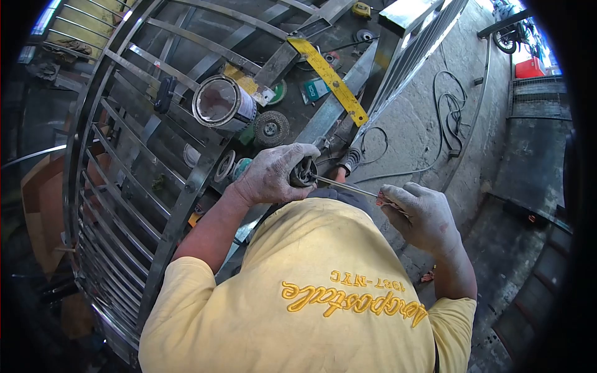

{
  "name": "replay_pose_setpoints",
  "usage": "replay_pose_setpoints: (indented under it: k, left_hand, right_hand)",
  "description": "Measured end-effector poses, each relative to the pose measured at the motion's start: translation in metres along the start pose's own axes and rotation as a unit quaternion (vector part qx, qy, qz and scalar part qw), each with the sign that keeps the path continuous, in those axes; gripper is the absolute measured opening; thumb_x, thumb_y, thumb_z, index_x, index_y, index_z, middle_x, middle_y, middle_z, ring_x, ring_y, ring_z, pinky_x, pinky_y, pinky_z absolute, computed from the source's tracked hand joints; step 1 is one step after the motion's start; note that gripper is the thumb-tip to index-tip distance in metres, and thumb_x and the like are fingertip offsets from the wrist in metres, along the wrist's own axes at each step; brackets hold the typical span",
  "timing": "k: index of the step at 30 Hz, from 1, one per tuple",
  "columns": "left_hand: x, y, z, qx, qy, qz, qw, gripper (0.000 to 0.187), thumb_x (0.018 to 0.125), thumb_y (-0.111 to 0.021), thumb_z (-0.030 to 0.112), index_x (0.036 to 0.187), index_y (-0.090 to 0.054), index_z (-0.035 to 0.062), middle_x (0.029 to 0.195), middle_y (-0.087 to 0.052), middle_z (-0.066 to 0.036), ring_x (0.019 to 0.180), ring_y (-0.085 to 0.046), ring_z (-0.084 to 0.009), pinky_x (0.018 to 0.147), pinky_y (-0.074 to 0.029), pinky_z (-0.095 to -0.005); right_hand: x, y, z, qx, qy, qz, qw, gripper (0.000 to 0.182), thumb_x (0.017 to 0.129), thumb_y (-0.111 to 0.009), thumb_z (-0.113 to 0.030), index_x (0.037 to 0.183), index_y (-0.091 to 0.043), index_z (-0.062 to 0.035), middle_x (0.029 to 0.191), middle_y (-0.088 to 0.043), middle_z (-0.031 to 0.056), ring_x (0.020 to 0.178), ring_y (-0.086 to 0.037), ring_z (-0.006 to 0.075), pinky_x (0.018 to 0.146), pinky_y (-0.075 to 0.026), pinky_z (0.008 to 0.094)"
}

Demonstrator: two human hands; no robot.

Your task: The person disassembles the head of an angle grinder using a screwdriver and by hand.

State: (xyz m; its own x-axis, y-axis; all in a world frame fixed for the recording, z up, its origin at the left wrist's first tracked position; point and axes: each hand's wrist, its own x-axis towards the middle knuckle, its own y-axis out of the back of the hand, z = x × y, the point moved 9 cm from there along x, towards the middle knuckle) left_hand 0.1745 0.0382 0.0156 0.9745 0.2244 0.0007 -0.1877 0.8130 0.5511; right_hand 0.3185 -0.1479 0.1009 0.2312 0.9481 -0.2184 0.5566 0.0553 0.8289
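My left hand [277, 172] is closed around a dark round housing [303, 173], whose open end with metal parts inside faces right. It looks like part of a power tool. In my right hand [424, 216] is a screwdriver [348, 186], gripped by its reddish handle. Its long thin shaft points left, and the tip reaches the open end of the housing. Grey dust coats both hands. Just beyond my left hand lie a worn grinding disc [271, 128] and a paint can [225, 104] with pale residue inside.
A curved metal grille [180, 214] spans the left side. A yellow flat bar [329, 81] lies across metal tubes ahead, near a green-and-white packet [316, 91] and a tape measure [361, 9]. A black cable [440, 124] loops over the concrete floor at right.
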Motion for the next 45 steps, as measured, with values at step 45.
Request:
replay_pose_setpoints:
  k: [45]
  left_hand:
    - [0.002, -0.002, -0.001, 0.01, -0.007, -0.006, 1.0, 0.072, 0.07, -0.093, 0.026, 0.133, -0.064, 0.007, 0.122, -0.072, -0.016, 0.111, -0.072, -0.034, 0.096, -0.058, -0.0407]
  right_hand:
    - [0.005, 0.026, -0.016, -0.086, 0.082, 0.032, 0.992, 0.038, 0.083, -0.08, -0.016, 0.12, -0.072, -0.0218, 0.084, -0.058, 0.0044, 0.075, -0.063, 0.0268, 0.064, -0.051, 0.0401]
